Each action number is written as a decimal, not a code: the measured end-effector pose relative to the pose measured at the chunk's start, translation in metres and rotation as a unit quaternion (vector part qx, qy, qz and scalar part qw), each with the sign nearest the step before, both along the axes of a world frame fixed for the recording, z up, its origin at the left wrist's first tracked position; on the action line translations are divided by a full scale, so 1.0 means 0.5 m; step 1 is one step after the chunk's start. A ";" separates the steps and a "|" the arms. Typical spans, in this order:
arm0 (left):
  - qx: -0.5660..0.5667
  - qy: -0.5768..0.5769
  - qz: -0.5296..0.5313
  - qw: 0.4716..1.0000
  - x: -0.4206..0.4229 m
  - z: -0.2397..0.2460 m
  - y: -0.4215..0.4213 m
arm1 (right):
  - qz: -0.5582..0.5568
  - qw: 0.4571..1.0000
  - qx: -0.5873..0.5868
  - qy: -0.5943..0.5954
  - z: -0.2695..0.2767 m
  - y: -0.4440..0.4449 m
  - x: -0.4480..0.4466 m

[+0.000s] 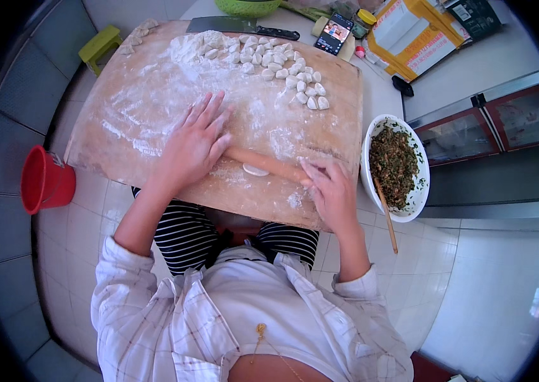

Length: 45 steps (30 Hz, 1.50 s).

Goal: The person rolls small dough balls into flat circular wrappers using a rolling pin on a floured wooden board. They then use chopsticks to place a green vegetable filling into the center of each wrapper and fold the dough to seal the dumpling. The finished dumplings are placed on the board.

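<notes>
A wooden rolling pin (267, 164) lies slantwise across the near part of a floured wooden board (121, 105). My left hand (196, 136) rests palm down over its left end, fingers spread and whitened with flour; the palm hides that end. At the other end, the fingers of my right hand (329, 184) curl over the pin. Partly under the pin is a small flattened dough round (255, 170). Toward the back of the board sit many small dough pieces (269, 58), beside a heap of flour (193, 46).
A cleaver (224, 25) lies along the board's back edge. Right of the board stands a white bowl of chopped filling (393, 162) with a wooden stick (386, 215). Behind are a phone (334, 33) and a taped box (417, 36). A red bucket (47, 181) stands on the left.
</notes>
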<state>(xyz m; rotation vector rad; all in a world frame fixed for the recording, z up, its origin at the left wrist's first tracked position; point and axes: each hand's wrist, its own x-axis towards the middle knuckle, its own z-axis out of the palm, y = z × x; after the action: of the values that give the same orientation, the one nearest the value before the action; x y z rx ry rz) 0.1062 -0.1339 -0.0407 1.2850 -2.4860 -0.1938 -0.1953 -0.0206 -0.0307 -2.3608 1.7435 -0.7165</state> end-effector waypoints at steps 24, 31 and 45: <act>0.064 -0.020 -0.053 0.996 0.019 0.036 0.157 | -0.023 0.999 0.030 -0.030 -0.025 0.054 -0.062; 0.040 0.030 0.029 0.998 -0.009 0.009 0.028 | -0.024 0.999 -0.002 -0.046 -0.016 -0.036 -0.049; 0.059 0.023 0.008 0.998 0.015 0.007 0.071 | -0.012 0.999 0.004 -0.048 0.002 -0.026 -0.042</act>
<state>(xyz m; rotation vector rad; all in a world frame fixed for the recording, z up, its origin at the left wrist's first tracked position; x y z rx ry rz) 0.1137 -0.0984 -0.0370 1.3311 -2.4563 -0.3685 -0.2161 -0.0336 -0.0296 -2.2633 1.7345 -0.8112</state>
